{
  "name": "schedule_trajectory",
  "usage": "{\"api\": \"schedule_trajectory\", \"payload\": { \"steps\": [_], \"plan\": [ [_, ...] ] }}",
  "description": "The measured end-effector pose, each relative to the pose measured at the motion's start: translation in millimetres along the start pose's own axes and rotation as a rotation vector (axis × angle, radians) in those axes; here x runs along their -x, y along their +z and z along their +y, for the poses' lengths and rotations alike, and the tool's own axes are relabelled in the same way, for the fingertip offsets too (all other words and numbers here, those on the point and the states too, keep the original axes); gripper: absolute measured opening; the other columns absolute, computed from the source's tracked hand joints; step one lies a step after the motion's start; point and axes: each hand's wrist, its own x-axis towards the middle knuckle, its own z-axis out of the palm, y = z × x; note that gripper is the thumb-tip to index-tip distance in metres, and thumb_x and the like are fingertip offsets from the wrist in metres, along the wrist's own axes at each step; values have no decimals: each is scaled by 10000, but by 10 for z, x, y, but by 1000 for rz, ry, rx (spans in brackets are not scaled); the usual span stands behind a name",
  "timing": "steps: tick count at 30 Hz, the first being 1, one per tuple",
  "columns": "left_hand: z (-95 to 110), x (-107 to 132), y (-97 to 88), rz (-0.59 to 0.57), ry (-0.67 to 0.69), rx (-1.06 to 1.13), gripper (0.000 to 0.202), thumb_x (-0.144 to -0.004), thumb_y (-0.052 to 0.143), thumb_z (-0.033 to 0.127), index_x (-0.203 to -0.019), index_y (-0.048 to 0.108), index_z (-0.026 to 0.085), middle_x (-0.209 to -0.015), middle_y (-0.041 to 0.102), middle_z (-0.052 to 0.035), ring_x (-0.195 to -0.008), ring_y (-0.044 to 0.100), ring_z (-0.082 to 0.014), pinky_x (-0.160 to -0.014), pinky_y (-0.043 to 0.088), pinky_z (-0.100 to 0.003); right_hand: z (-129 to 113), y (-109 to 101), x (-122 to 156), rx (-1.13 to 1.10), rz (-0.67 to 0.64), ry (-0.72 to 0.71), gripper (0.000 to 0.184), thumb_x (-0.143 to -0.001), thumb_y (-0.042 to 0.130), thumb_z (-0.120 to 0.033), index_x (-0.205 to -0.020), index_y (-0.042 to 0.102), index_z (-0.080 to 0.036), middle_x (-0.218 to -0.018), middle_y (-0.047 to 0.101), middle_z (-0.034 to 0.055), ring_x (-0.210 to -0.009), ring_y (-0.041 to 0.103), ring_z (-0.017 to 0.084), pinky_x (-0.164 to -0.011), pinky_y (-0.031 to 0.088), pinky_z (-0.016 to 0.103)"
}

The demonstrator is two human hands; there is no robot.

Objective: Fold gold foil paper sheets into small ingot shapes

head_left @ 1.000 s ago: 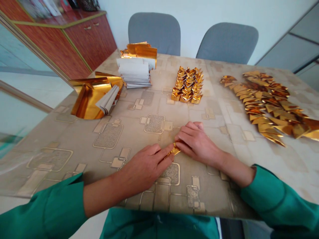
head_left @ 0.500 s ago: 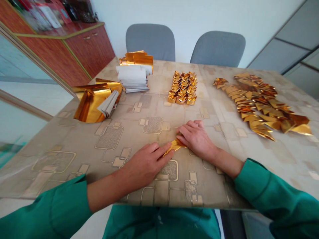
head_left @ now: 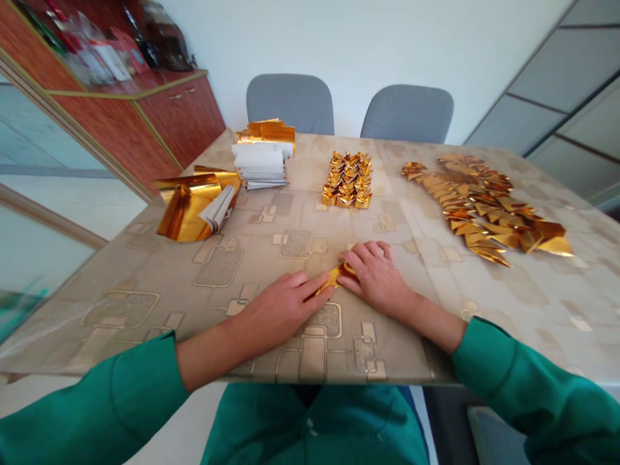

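Observation:
A small folded piece of gold foil paper lies on the table in front of me, between both hands. My left hand has its thumb and fingers closed on the paper's left end. At its right end, my right hand grips it with thumb and curled fingers, which cover that part. Beyond my hands sit rows of gold ingot-shaped paper folds, packed close together. To the right, folded gold paper pieces overlap in long curved lines.
A stack of white-backed gold paper sheets stands at the back left. Loose curled gold sheets lie nearer, by the table's left edge. Two grey chairs are behind the patterned table. A red-brown cabinet is at the far left.
The view has tilted up slightly and shifted. My right thumb has come down against the near edge of the folded paper; my left hand keeps its hold.

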Motion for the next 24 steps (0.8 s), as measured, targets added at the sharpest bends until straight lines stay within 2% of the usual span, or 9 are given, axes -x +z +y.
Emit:
{"api": "schedule_trajectory", "payload": {
  "steps": [4, 8, 15, 22, 24],
  "plan": [
    [19, -14, -42, -10, 15, -35, 453, -920, 459, 107, -1372, 480, 134, -1418, 527, -143, -1027, 558, -216, -901, 474, -367, -39, -6, 29, -9, -7, 19, 370, -935, 522, -486, -1153, 585, -194, -1055, 620, 98, -1024, 480, 285, -945, 262, 438],
    [26, -35, -65, -27, 10, -50, 444, -917, 461, 115, -1360, 498, 113, -1400, 542, -151, -1026, 559, -225, -908, 477, -367, -118, -9, 29, 35, -10, 86, 444, -903, 522, -558, -1130, 598, -184, -1053, 615, 126, -1019, 474, 310, -936, 268, 458],
    [-82, 37, -98, -39, 72, 13, 453, -933, 418, 113, -1379, 488, 142, -1455, 491, -157, -1018, 565, -210, -884, 479, -366, -124, -28, 29, 16, -10, 106, 503, -869, 541, -622, -1120, 597, -189, -1056, 615, 127, -1014, 479, 311, -920, 287, 445],
    [-72, 73, -115, -64, 68, -3, 446, -936, 429, 123, -1377, 491, 133, -1443, 509, -141, -1028, 548, -220, -876, 466, -355, -91, -14, 43, -43, -7, 100, 530, -883, 506, -642, -1128, 592, -180, -1071, 609, 132, -1024, 474, 305, -935, 290, 446],
    [-66, 66, -112, -78, 73, -16, 448, -938, 428, 132, -1382, 488, 123, -1442, 508, -152, -1025, 548, -227, -876, 463, -363, -87, -29, 57, -84, -21, 107, 453, -940, 453, -577, -1129, 597, -192, -1077, 608, 121, -1025, 474, 290, -936, 297, 435]
  ]
}}
